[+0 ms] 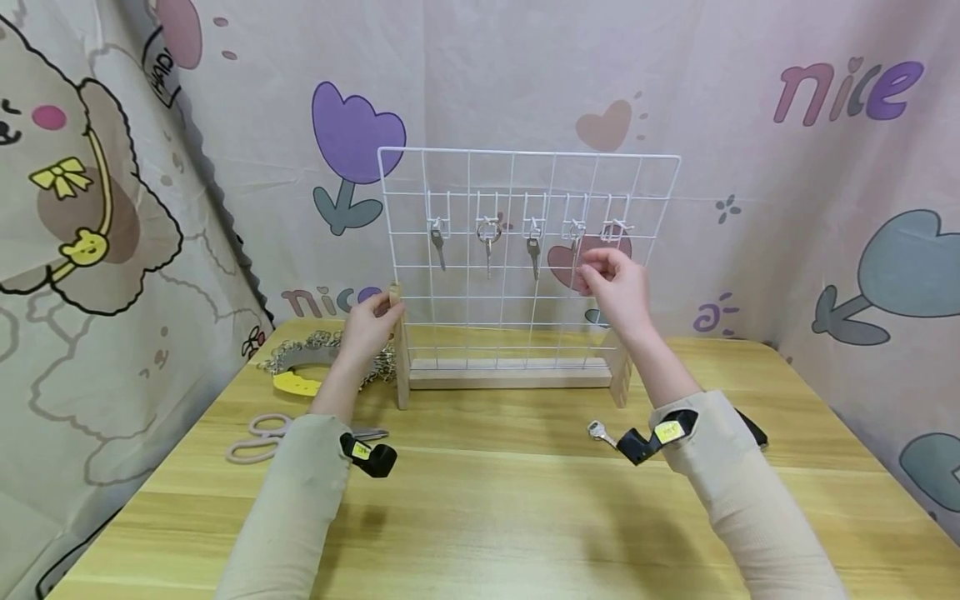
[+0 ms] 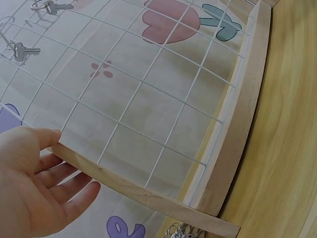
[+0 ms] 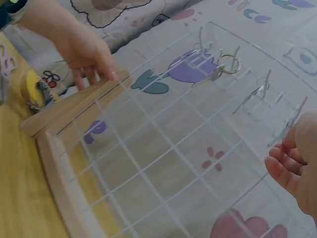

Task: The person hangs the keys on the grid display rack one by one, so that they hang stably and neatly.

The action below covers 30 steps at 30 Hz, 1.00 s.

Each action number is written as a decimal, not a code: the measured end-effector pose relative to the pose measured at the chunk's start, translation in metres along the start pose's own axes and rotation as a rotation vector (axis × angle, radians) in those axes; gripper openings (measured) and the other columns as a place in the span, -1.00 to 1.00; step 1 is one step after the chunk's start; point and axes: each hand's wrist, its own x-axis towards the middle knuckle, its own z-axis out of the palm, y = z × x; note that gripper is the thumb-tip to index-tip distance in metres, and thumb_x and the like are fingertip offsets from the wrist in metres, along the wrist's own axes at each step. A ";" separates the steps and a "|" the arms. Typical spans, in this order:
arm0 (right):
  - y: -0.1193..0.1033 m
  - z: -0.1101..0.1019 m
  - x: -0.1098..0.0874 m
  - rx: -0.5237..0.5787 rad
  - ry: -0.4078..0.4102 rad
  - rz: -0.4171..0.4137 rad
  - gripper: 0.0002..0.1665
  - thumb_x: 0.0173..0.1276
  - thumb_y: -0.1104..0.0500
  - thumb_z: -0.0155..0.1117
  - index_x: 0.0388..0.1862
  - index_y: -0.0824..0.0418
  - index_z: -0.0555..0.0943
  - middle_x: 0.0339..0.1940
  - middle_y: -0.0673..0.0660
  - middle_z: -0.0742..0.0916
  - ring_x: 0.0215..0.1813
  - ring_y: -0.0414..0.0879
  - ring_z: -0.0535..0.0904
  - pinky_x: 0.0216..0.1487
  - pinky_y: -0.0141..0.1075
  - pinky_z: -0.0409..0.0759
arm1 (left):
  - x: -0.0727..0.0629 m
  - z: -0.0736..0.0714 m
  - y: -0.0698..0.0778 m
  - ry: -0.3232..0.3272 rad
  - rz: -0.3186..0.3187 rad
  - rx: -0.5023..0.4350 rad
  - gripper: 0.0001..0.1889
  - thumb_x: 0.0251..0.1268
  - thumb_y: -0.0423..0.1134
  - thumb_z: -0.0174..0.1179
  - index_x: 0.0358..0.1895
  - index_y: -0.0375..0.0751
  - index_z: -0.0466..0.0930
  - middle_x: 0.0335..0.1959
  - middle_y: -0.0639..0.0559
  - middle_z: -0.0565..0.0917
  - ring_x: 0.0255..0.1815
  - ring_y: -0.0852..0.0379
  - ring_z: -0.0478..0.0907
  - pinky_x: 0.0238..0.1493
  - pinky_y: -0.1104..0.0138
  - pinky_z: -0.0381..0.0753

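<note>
A white wire grid rack [image 1: 512, 297] with a wooden base stands upright on the table. My left hand [image 1: 367, 327] holds the top of its left wooden post [image 2: 148, 197] between thumb and fingers. Silver keys hang from the rack's hooks: one at the left [image 1: 438, 237], one on a large ring [image 1: 489, 237], another in the middle [image 1: 533, 247]. At the fourth hook my right hand [image 1: 621, 290] pinches a key [image 3: 283, 133], mostly hidden by the fingers. The rightmost hook [image 1: 617, 228] shows no key.
One loose key [image 1: 598, 432] lies on the table near the right wrist. Pink-handled scissors [image 1: 258, 437] lie at the left, partly under the left arm. Behind them sits a yellow and grey holder [image 1: 296, 383] with many metal rings. A black object [image 1: 752, 428] shows behind the right sleeve.
</note>
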 end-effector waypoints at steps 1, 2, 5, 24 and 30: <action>0.003 -0.001 -0.003 0.004 -0.014 0.013 -0.75 0.30 0.41 0.12 -0.07 0.55 0.50 -0.36 0.25 0.61 -0.46 -0.31 0.54 -0.37 -0.51 0.60 | 0.000 0.000 0.000 0.001 0.002 0.004 -0.42 0.41 -0.11 -0.01 0.38 -0.33 0.16 0.31 -0.26 0.30 0.31 -0.13 0.24 0.18 0.08 0.40; 0.006 -0.002 -0.007 0.006 -0.027 0.027 -0.75 0.30 0.41 0.13 -0.07 0.54 0.50 -0.34 0.28 0.62 -0.45 -0.29 0.55 -0.35 -0.49 0.60 | 0.000 0.000 -0.001 0.003 0.002 0.007 -0.42 0.40 -0.10 0.00 0.38 -0.33 0.16 0.31 -0.26 0.31 0.31 -0.13 0.24 0.18 0.08 0.40; 0.019 -0.005 -0.016 0.004 -0.076 0.060 -0.72 0.30 0.42 0.12 -0.04 0.56 0.48 -0.29 0.36 0.61 -0.43 -0.28 0.56 -0.32 -0.46 0.61 | 0.001 0.001 -0.001 0.006 0.003 0.014 -0.41 0.40 -0.09 0.00 0.38 -0.32 0.16 0.30 -0.26 0.31 0.31 -0.13 0.24 0.18 0.09 0.40; 0.089 -0.035 -0.069 -0.111 -0.322 0.268 -0.62 0.26 0.33 0.20 0.01 0.54 0.47 -0.29 0.19 0.65 -0.35 -0.15 0.53 -0.33 -0.38 0.58 | 0.000 0.001 0.000 0.002 -0.011 0.000 -0.42 0.41 -0.11 -0.01 0.39 -0.32 0.14 0.30 -0.27 0.30 0.31 -0.14 0.24 0.19 0.08 0.39; 0.108 -0.042 -0.083 -0.139 -0.436 0.301 -0.63 0.25 0.34 0.20 -0.01 0.54 0.46 -0.21 0.30 0.64 -0.25 -0.01 0.54 -0.26 -0.24 0.60 | 0.000 0.001 0.000 0.001 -0.012 0.004 -0.41 0.41 -0.10 -0.01 0.38 -0.33 0.15 0.29 -0.27 0.31 0.31 -0.14 0.24 0.20 0.08 0.38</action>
